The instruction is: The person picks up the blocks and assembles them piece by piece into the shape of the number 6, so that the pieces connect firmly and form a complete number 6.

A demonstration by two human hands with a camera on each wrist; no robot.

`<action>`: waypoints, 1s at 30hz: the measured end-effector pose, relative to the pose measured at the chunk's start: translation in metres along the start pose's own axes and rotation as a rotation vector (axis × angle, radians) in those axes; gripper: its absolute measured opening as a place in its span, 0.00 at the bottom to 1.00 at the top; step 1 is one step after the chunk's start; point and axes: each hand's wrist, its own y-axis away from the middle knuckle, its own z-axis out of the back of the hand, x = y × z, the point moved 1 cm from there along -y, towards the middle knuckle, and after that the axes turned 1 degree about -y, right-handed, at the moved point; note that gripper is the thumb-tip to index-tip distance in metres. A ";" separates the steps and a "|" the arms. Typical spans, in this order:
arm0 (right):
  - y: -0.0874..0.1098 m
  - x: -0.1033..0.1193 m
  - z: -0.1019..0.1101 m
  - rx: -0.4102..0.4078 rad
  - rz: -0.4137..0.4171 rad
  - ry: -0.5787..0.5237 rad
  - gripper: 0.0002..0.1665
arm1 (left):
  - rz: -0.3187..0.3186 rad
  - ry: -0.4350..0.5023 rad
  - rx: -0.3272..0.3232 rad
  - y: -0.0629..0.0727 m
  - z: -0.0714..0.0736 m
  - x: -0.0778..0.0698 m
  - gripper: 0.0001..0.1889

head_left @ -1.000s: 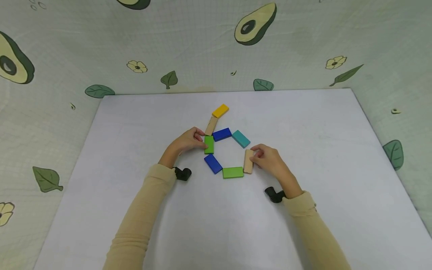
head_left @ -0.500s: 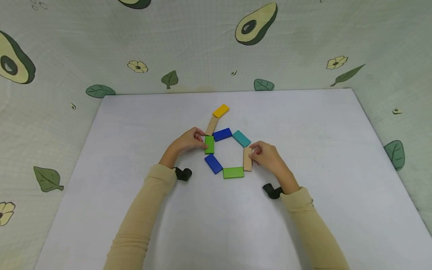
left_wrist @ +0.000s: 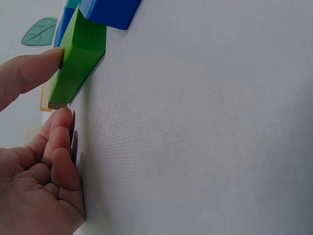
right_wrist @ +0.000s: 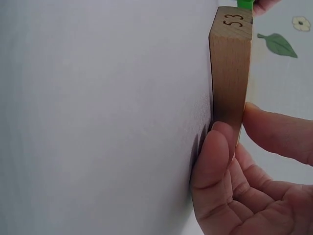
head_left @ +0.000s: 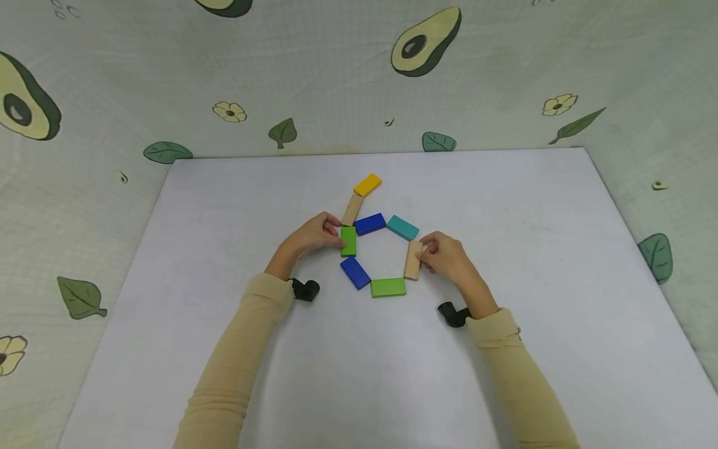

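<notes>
In the head view my left hand [head_left: 310,236] holds an upright green block [head_left: 350,236], thumb on its face and fingers at its far end. Thumb and curled fingers of my right hand [head_left: 450,259] pinch a plain wooden block [head_left: 412,262]; the right wrist view shows "53" carved on that wooden block's end [right_wrist: 233,20]. Around the ring lie a blue block [head_left: 370,224], a teal block [head_left: 402,227], a second green block [head_left: 388,287] and another blue block [head_left: 355,273]. The held wooden block stands between the teal block and the lower green one.
A second wooden block [head_left: 353,209] and a yellow block [head_left: 368,184] trail off beyond the ring's upper left. All lie on a white tabletop [head_left: 359,374]. Behind it hangs a pale cloth [head_left: 336,75] with avocado and leaf prints. Black wrist cameras [head_left: 305,290] sit close over the table.
My right hand has slid the wooden block away from me and tilted it slightly. The teal block has turned flatter, its near end swinging right. The left hand stays put.
</notes>
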 end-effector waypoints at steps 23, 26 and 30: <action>0.000 -0.003 0.004 0.010 -0.003 0.018 0.20 | -0.014 0.004 -0.007 0.000 0.000 0.001 0.28; -0.002 -0.002 0.004 0.010 0.011 0.014 0.20 | -0.014 0.002 -0.006 0.000 0.000 0.001 0.28; -0.003 -0.002 0.005 0.019 0.016 0.003 0.20 | -0.016 -0.005 -0.003 0.000 0.000 0.000 0.28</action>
